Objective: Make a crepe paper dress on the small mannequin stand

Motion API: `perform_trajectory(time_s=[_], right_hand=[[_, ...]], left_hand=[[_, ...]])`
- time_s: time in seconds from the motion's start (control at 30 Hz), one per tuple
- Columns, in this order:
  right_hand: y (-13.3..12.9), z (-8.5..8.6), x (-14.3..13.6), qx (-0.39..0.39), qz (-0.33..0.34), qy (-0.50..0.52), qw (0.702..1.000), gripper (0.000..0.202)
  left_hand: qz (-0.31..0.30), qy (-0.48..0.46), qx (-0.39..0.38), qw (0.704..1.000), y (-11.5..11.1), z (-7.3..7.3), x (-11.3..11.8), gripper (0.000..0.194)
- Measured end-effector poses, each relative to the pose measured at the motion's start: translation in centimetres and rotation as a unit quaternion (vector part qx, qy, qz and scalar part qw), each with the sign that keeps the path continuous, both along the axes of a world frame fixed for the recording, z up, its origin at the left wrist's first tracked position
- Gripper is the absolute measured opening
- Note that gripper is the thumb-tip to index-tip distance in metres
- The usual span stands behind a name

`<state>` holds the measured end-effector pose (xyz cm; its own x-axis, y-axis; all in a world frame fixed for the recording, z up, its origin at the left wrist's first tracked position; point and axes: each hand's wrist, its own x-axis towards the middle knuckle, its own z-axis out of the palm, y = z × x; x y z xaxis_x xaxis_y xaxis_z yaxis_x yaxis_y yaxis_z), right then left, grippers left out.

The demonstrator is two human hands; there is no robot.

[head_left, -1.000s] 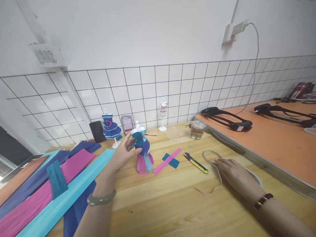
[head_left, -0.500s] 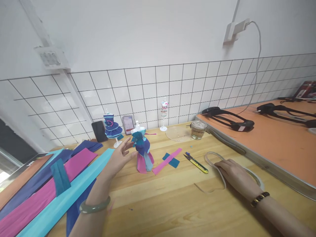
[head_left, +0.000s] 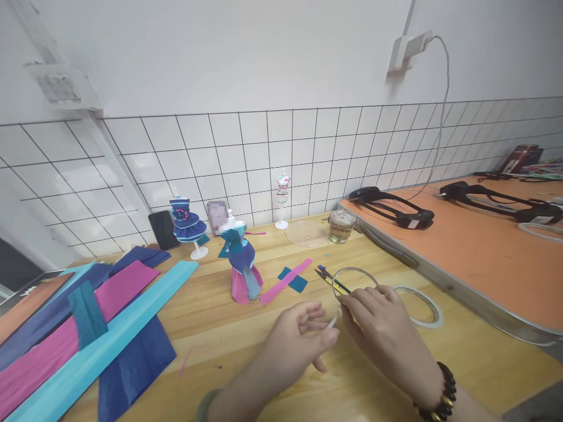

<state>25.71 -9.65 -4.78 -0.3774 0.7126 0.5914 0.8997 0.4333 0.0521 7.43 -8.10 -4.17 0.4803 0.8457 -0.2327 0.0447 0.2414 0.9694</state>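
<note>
My left hand (head_left: pixel 299 340) is closed with its thumb and fingers on the pale end of a thin tape strip. Beside it my right hand (head_left: pixel 373 316) pinches a thin tape ring (head_left: pixel 355 269), raised above the wooden table. A wider white tape roll (head_left: pixel 433 310) lies behind my right hand. Yellow snips (head_left: pixel 338 286) are partly hidden by the ring and fingers. Ahead of my left hand stands a small dress form (head_left: pixel 241 258) in teal, blue and pink paper. A pink strip (head_left: pixel 285 281) crosses a teal piece (head_left: pixel 299 283) to its right.
Colored paper strips (head_left: pixel 118 328) cover the left side. A blue-dressed form (head_left: pixel 187 220), a phone (head_left: pixel 163 230), a patterned form (head_left: pixel 282 190) and a glass cup (head_left: pixel 341 227) stand toward the wall. Black headsets (head_left: pixel 396 210) lie on an orange surface (head_left: pixel 475 252) at right.
My left hand has left the dressed form and come to the tape beside my right hand. My right hand has lifted the thin ring off the table. The view has shifted slightly right.
</note>
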Motion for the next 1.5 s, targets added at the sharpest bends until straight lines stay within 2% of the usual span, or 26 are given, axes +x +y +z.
perform_trajectory(time_s=[0.1,0.2,0.27,0.37,0.47,0.63,0.73,0.9,1.1,1.27,1.5], right_hand=[[-0.5,0.5,-1.3,-0.019,0.024,-0.01,0.999,0.025],[-0.6,0.6,-1.5,-0.046,0.044,0.002,0.998,0.029],[-0.6,0.4,-1.3,-0.071,0.059,0.014,0.996,0.028],[-0.6,0.2,-0.7,-0.116,0.093,0.04,0.988,0.025],[-0.5,-0.4,-0.3,-0.161,0.121,0.071,0.977,0.021],[-0.5,-2.4,-0.8,-0.199,0.118,0.108,0.967,0.018],[-1.0,-3.1,-2.0,-0.165,0.13,0.135,0.968,0.019],[-1.8,-3.2,-4.9,-0.157,0.134,0.179,0.962,0.012],[-1.7,-4.0,-6.5,-0.138,0.121,0.177,0.967,0.018],[-1.7,-3.9,-6.4,-0.195,0.114,0.212,0.951,0.019],[-1.4,-3.4,-5.5,-0.311,0.11,0.281,0.901,0.017]], left_hand=[[-0.01,-0.035,-0.044,0.998,-0.1,-1.2,1.8,0.063],[0.012,-0.005,-0.03,0.999,0.5,-1.8,2.0,0.036],[0.004,0.034,0.002,0.999,0.8,-2.2,1.4,0.02],[-0.02,0.084,0.033,0.996,1.1,-2.8,0.1,0.021],[-0.003,0.119,0.032,0.992,1.2,-3.6,-1.7,0.019],[0.003,0.13,0.019,0.991,1.1,-4.4,-4.0,0.023],[-0.011,0.116,-0.007,0.993,0.8,-4.6,-4.2,0.027],[-0.033,0.052,-0.042,0.997,0.5,-4.8,-3.7,0.034],[-0.039,0.037,-0.036,0.998,0.1,-4.7,-4.1,0.032],[-0.038,0.058,-0.029,0.997,0.0,-5.0,-4.5,0.032],[-0.018,0.149,0.006,0.989,0.2,-5.5,-5.1,0.018]])
